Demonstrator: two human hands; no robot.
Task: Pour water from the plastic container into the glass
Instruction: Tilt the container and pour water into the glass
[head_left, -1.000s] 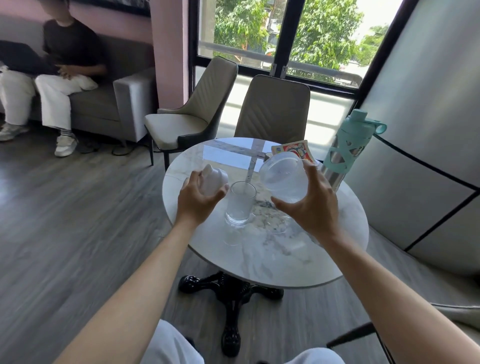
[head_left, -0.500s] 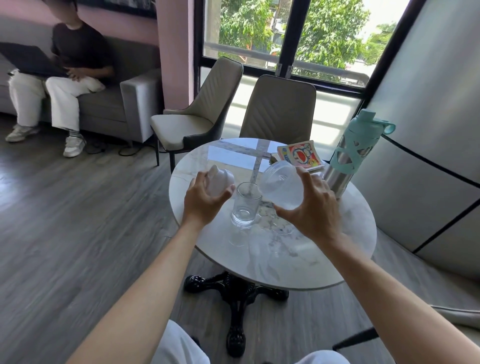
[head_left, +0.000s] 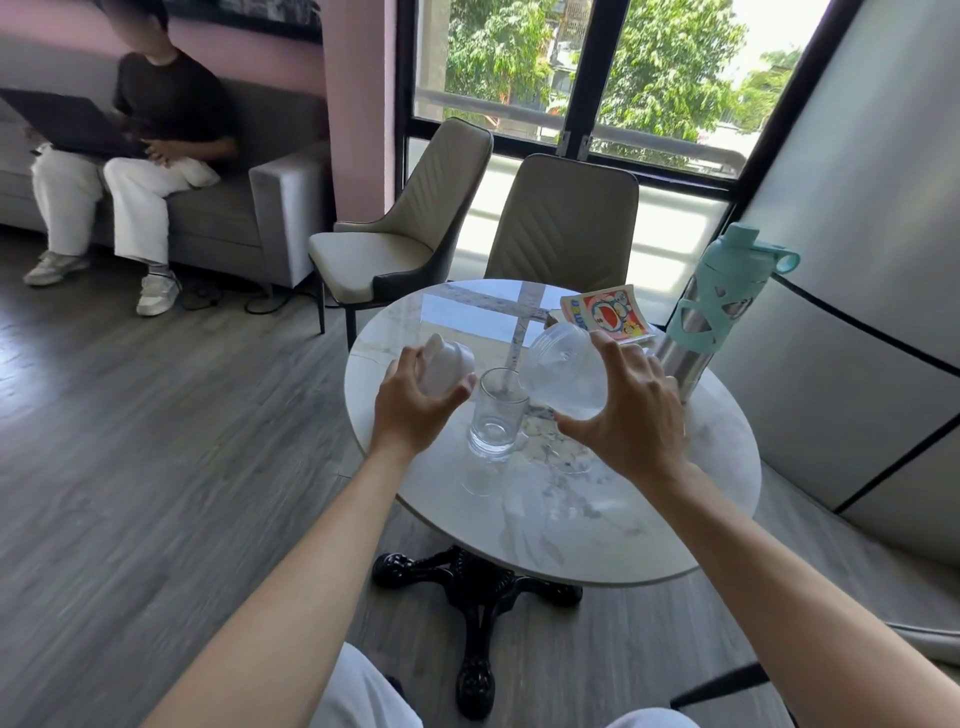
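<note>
A clear drinking glass (head_left: 496, 415) stands upright on the round marble table (head_left: 597, 525). My right hand (head_left: 631, 415) grips a clear plastic container (head_left: 563, 371) that is tipped left, its mouth over the glass rim. Whether water is flowing is too faint to tell. My left hand (head_left: 413, 405) holds a white lid (head_left: 447, 369) just left of the glass, above the table.
A steel bottle with a teal cap (head_left: 719, 306) stands at the table's right edge, a colourful book (head_left: 605, 314) behind the container. Two beige chairs (head_left: 563, 223) stand beyond the table. A person with a laptop sits on a grey sofa (head_left: 244, 208) at the far left.
My right hand has tipped the container further left and down, so its mouth now sits over the glass. The left hand with the lid has barely moved.
</note>
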